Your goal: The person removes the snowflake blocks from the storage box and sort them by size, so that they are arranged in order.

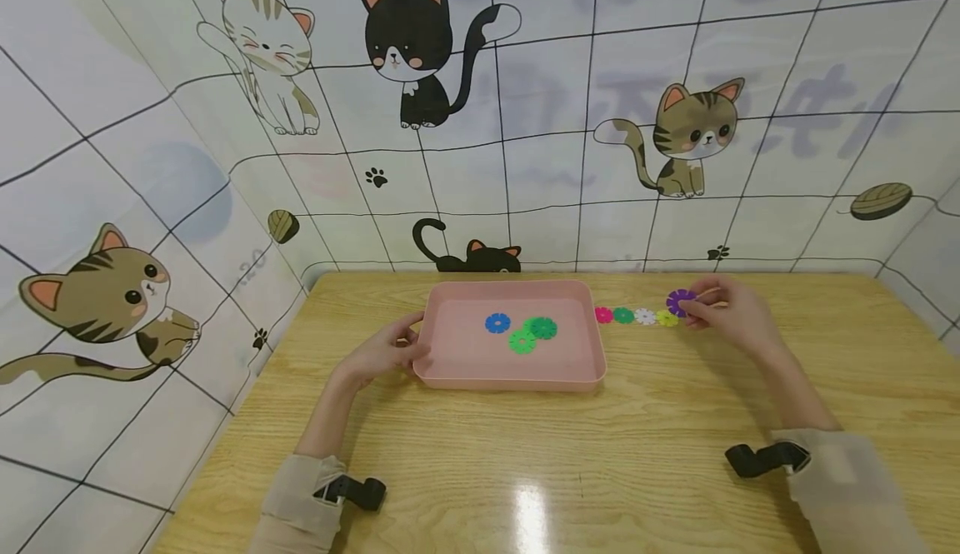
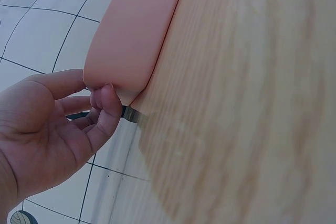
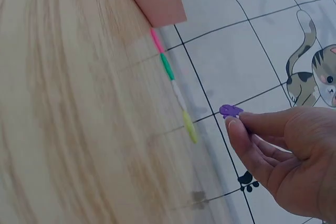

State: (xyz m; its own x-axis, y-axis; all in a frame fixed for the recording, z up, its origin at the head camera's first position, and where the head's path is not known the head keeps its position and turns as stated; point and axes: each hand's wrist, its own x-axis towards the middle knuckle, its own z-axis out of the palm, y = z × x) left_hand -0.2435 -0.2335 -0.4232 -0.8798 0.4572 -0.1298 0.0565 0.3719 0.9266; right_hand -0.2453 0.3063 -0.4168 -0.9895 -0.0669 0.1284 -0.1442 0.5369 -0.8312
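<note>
My right hand pinches a purple snowflake disc between thumb and fingertips, raised above the table in the right wrist view. Below it lies a row of flat discs: pink, green, white and yellow, running out from the right side of a pink tray. My left hand grips the tray's left edge, its fingers curled at the corner in the left wrist view. Inside the tray are a blue disc, a light green disc and a darker green disc, which overlaps another light green one.
A wooden table carries everything. Behind it and at the left stand walls covered with cat-patterned, grid-lined sheeting. Black straps with small devices sit on both sleeves.
</note>
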